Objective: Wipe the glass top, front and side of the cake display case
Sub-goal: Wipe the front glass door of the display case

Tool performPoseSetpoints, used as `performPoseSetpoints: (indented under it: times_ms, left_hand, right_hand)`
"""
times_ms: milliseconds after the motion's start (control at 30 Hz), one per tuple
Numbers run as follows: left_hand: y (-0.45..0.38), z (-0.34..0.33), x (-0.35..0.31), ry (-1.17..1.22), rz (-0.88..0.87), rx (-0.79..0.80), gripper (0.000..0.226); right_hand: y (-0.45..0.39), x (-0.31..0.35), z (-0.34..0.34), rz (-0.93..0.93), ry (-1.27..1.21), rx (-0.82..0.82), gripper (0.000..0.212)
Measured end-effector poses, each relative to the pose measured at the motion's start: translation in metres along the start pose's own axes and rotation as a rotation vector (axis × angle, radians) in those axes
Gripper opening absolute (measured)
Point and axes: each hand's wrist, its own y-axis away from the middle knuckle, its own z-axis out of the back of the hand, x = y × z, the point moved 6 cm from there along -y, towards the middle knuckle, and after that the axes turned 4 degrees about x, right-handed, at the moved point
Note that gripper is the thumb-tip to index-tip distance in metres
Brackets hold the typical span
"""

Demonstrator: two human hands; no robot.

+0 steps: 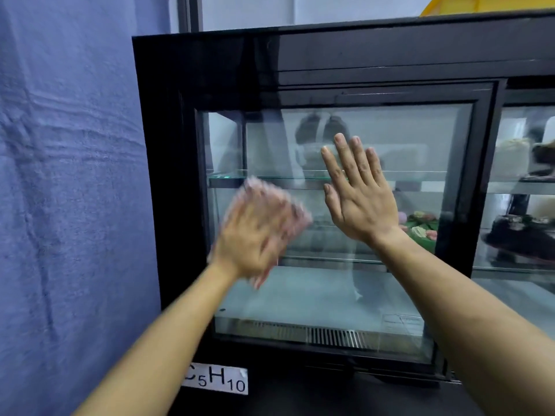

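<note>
The cake display case (168,175) has a black frame and stands straight ahead of me. Its glass door pane (315,295) fills the middle of the view. My left hand (252,238) is blurred with motion and presses a pinkish cloth (292,210) flat against the left half of the pane, fingers spread over it. My right hand (357,199) lies flat on the glass to the right and slightly higher, fingers straight and pointing up, holding nothing. Reflections show in the pane.
A blue fabric curtain (75,205) hangs close on the left of the case. Inside are glass shelves (420,175), a decorated cake (420,226) and a dark cake (516,235). A white label reading C5H10 (216,378) sticks below the door. A yellow object (480,4) sits on top.
</note>
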Motion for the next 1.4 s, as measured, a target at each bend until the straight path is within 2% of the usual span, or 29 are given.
performPoseSetpoints:
  times_ms: [67,133,167,233,300,367,433,467,533,600,667,767,867,967,1067,1133,1300,1400]
  left_hand:
    - [-0.076,0.028,0.045,-0.045,0.197,-0.084,0.062]
    - [-0.113,0.042,0.078,-0.057,0.415,-0.144,0.063]
    - [-0.118,0.043,0.081,-0.059,0.486,-0.165,0.063]
    - [-0.104,0.035,0.058,-0.059,0.497,-0.194,0.063]
    - [-0.055,0.012,0.011,-0.027,0.388,-0.150,0.066]
    - [0.026,-0.026,-0.051,0.013,0.177,0.029,0.065]
    - [0.123,-0.062,-0.114,-0.016,-0.133,0.244,0.058]
    - [0.160,-0.072,-0.130,-0.036,-0.230,0.325,0.055]
    - [0.175,-0.075,-0.126,-0.030,-0.295,0.369,0.054]
    - [0.138,-0.063,-0.102,-0.063,-0.360,0.335,0.055]
    - [0.074,-0.038,-0.062,-0.067,-0.289,0.226,0.057]
    - [-0.037,0.009,0.008,-0.063,-0.051,0.015,0.058]
    - [-0.122,0.036,0.053,-0.086,0.079,-0.061,0.058]
    - [-0.145,0.035,0.055,-0.093,0.214,-0.089,0.059]
    - [-0.100,0.021,0.013,-0.044,0.373,-0.151,0.062]
    - [-0.042,-0.005,-0.032,0.019,0.289,-0.081,0.061]
    - [0.146,-0.077,-0.148,-0.033,-0.265,0.281,0.064]
    - [0.154,-0.082,-0.143,-0.093,-0.429,0.329,0.063]
  right_hand:
    - [0.000,0.000,0.000,-0.002,-0.004,0.001,0.061]
    - [-0.001,0.000,0.000,0.001,-0.010,0.004,0.061]
    - [-0.001,0.000,0.000,-0.003,-0.009,0.004,0.061]
    - [0.000,-0.001,0.000,-0.004,-0.008,0.002,0.061]
    - [0.001,0.000,0.001,0.003,-0.010,0.000,0.060]
    - [-0.001,0.001,0.001,0.009,-0.015,-0.002,0.061]
    - [0.000,0.001,0.001,0.010,-0.003,-0.012,0.061]
    - [0.000,0.001,0.001,0.011,0.009,-0.018,0.061]
    - [0.001,0.002,0.001,0.010,0.017,-0.028,0.061]
    - [0.001,0.001,0.002,0.007,0.008,-0.026,0.061]
    - [0.001,0.001,0.002,0.006,-0.010,-0.012,0.062]
    - [0.001,0.000,0.002,-0.030,-0.045,-0.022,0.065]
    - [0.004,-0.003,0.003,-0.103,-0.069,-0.045,0.067]
    - [0.006,-0.004,0.003,-0.120,-0.077,-0.045,0.066]
    - [0.010,-0.008,0.005,-0.074,-0.131,-0.031,0.063]
    - [0.015,-0.016,0.011,-0.042,-0.131,-0.025,0.062]
    - [0.035,-0.047,0.011,0.004,0.021,0.051,0.062]
    - [0.036,-0.048,0.008,0.025,0.046,0.058,0.063]
